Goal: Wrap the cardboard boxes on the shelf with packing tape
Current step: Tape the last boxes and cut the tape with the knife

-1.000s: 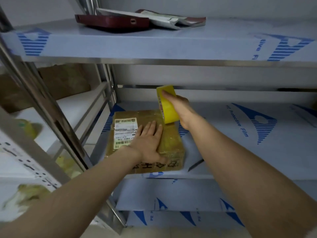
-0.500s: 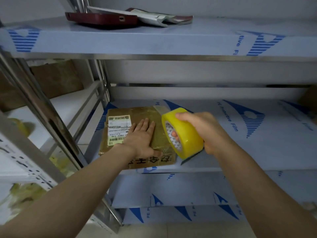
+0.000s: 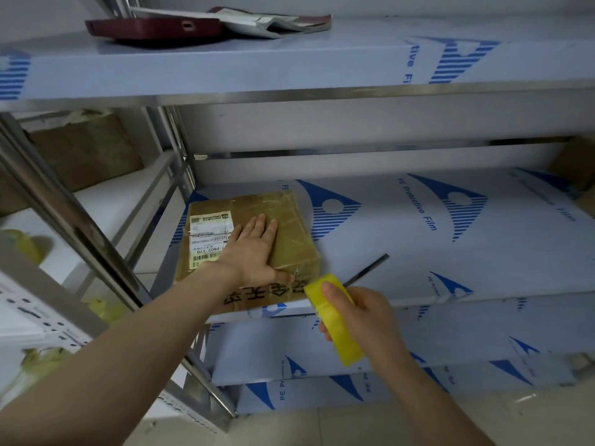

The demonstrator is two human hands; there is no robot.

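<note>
A flat brown cardboard box [image 3: 289, 217] with a white shipping label lies near the front left of the middle shelf [image 3: 450, 252], its top glossy with clear tape. My left hand [image 3: 254, 249] presses flat on the box top, fingers straight. My right hand [image 3: 363, 313] grips a yellow roll of packing tape [image 3: 338, 326] in front of and below the shelf's front edge, just right of the box's front corner. A strip of tape seems to run from the roll up to that corner.
A dark red phone case [image 3: 154, 27] and some papers [image 3: 270, 22] lie on the top shelf. Another brown box [image 3: 80, 156] sits on the neighbouring rack at left. A metal upright [image 3: 80, 226] stands close to my left arm. A lower shelf [image 3: 418, 342] lies below.
My right hand has brought the tape roll from above the box's far side, forward over its right part, down past the shelf's front edge. My left hand has stayed flat on the box.
</note>
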